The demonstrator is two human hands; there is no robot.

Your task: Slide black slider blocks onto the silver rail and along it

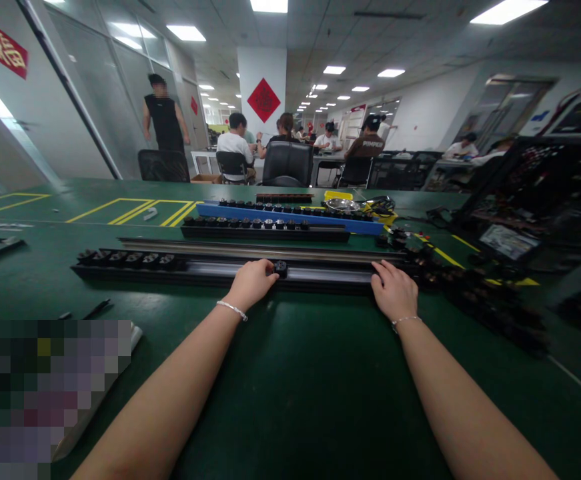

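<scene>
Rail [320, 287], long and black, is lying across the green worktop [295, 373], running roughly parallel to the far edge. A row of black pieces [130, 259] is filling its left end; a greyish channel [331, 274] is showing to their right. One lone black piece [281, 269] is sitting near the rail's middle.

Left hand [253, 278] is touching that piece from the left, fingers curled; I cannot tell whether they are pinching it or only pressing. Right hand [395, 285] is resting farther along, towards the rail's right end, fingers loosely bent over the edge; whether they are gripping it, I cannot tell.

Thin bar [260, 247] is lying just behind, on the far-edge side. Heap of loose black parts [485, 300] is crowding the rail's right end, towards the worktop's right edge. Blue tray [300, 217] is standing nearer the far edge.

Risks, my reading: the lone piece could be tipping or jamming in the channel if the left fingers are pushing off-centre. The rail could be sliding or twisting if the right hand is bearing too lightly. Any shove to the right could be nudging the heap, scattering small parts across the worktop.
</scene>
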